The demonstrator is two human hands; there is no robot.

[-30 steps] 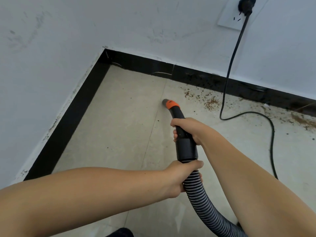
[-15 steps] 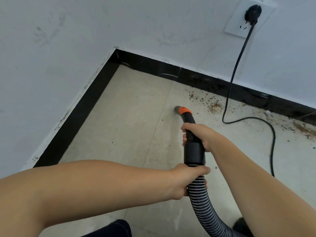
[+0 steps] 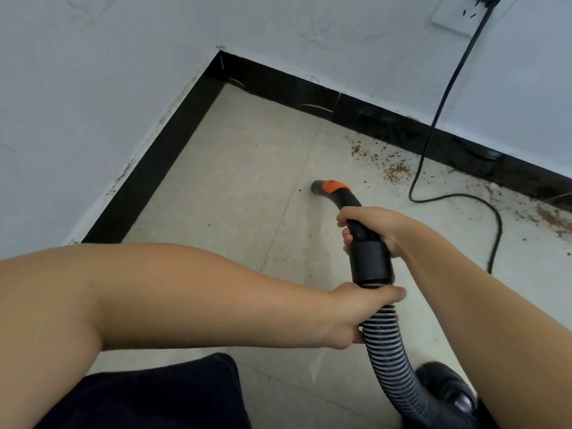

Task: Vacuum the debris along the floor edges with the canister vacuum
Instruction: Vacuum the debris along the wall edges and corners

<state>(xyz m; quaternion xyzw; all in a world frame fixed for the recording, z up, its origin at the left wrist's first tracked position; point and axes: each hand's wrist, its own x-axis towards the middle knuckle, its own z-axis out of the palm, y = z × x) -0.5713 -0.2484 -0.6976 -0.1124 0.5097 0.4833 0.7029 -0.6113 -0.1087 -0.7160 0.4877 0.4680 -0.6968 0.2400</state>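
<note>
A black vacuum wand with an orange collar ends in a nozzle (image 3: 318,187) held just above the pale tile floor. My right hand (image 3: 371,226) grips the black handle behind the bend. My left hand (image 3: 360,312) holds the ribbed grey hose (image 3: 387,345) right below the black cuff. Brown debris (image 3: 396,171) lies scattered by the black baseboard (image 3: 356,114), to the right of the nozzle. More debris (image 3: 554,219) sits further right along the same edge.
A black power cord (image 3: 433,134) hangs from a wall socket (image 3: 464,17) and loops across the floor at the right. The room corner is at the upper left. A black shoe (image 3: 445,388) and dark trouser leg (image 3: 154,394) show at the bottom.
The view has shifted so the corner and the hose sit further right and lower. Both hands keep their grip; the nozzle stays left of the debris patch.
</note>
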